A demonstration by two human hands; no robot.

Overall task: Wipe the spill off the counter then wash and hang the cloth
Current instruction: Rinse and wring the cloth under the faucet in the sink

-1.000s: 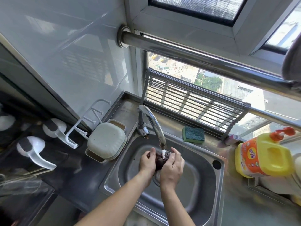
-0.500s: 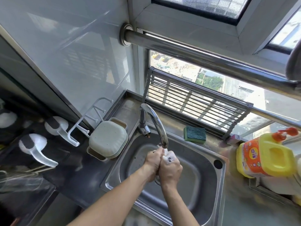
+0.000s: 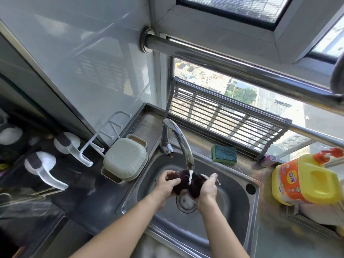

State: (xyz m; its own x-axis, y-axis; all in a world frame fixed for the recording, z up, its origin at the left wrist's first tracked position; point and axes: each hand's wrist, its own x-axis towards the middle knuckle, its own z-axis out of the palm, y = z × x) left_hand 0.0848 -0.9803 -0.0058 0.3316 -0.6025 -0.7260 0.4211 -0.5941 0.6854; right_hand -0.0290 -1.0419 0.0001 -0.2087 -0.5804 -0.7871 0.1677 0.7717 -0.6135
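Cloth (image 3: pixel 188 180) under running tap (image 3: pixel 183 146), over sink (image 3: pixel 240 205). Left hand (image 3: pixel 165 185), right hand (image 3: pixel 207 189) both gripping cloth. Washing under way; hanging not yet done.

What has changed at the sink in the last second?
The left hand and right hand, pressed together half a second ago, have parted sideways, spreading the dark cloth under the tap. Both keep hold of it. Water keeps running; the sponge has not moved.
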